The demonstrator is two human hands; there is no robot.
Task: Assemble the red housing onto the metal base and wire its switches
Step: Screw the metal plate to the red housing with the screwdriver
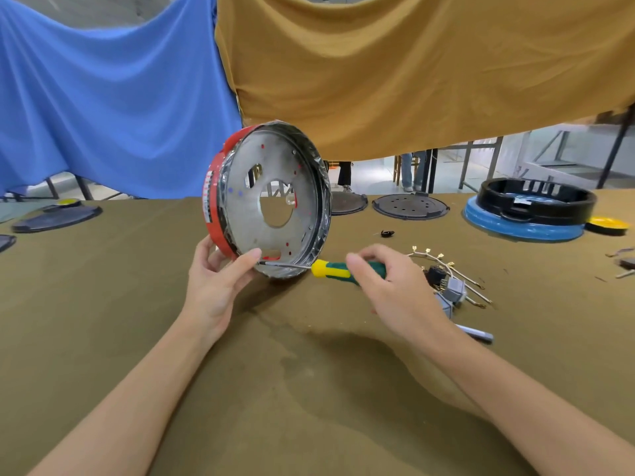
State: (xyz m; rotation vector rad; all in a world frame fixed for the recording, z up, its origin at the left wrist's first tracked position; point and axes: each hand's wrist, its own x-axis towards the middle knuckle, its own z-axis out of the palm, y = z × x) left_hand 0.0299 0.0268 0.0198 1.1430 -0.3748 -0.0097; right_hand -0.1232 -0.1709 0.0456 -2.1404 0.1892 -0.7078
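Right hand [385, 286] grip wraps screwdriver [343, 270] handle, centre frame. Left hand [214, 273] holds red housing [215, 201] w/ metal base [275, 197] on edge on worktop [309, 372], thumb near tip. Keep shaft square to screw, press firm, turn slow. Switches [446, 286] w/ wires wait at right.

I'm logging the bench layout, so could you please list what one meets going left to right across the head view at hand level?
left hand → red housing with its metal base → screwdriver → right hand → switches and wires
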